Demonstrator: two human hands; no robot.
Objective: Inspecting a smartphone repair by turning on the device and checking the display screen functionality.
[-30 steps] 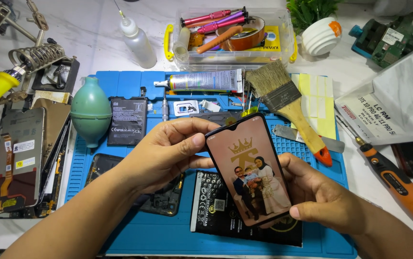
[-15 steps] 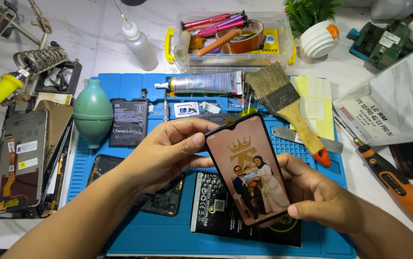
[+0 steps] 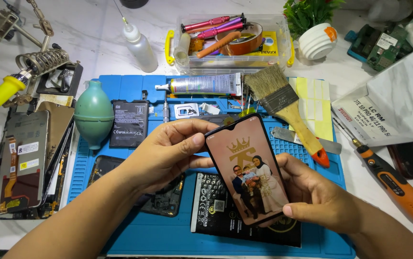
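A smartphone (image 3: 248, 169) with its screen lit, showing a picture of people under a crown, is held over the blue work mat (image 3: 168, 235). My left hand (image 3: 165, 151) grips its upper left edge, thumb on the side. My right hand (image 3: 319, 194) supports its lower right part from beneath, thumb at the bottom corner. Under the phone lies a black printed packet (image 3: 216, 206). A dark opened phone frame (image 3: 163, 199) lies under my left wrist.
A paintbrush (image 3: 283, 103), glue tube (image 3: 201, 85), phone battery (image 3: 128, 123) and green air blower (image 3: 93, 115) lie on the mat. A clear tool box (image 3: 230, 41) stands behind. Stacked phone panels (image 3: 22, 160) lie left; an orange screwdriver (image 3: 395, 184) and white box (image 3: 393, 108) lie right.
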